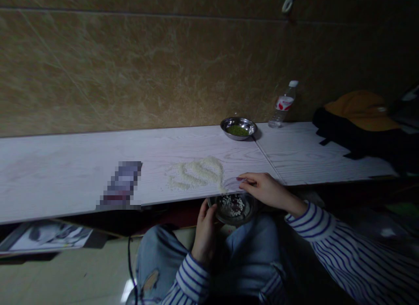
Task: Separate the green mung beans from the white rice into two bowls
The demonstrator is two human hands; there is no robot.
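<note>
White rice grains [198, 173] lie in a loose, streaky heap on the pale wood-grain tabletop [157, 143]. At the table's front edge my right hand [263, 189] pinches a thin clear plastic piece [231, 184] with a curved rim, whose kind I cannot make out. The piece touches or nearly touches the right end of the heap. Below the edge, over my lap, my left hand [206, 228] grips the left rim of a metal bowl [250, 215]. Scattered white grains show inside this bowl, and its far rim is partly hidden by the table.
A metal bowl of green beans [238, 130] stands near the wall, with a plastic bottle [283, 105] right of it. An orange-and-black cap [362, 110] lies on dark cloth at the right. Left of the rice is a pixelated flat item [121, 182].
</note>
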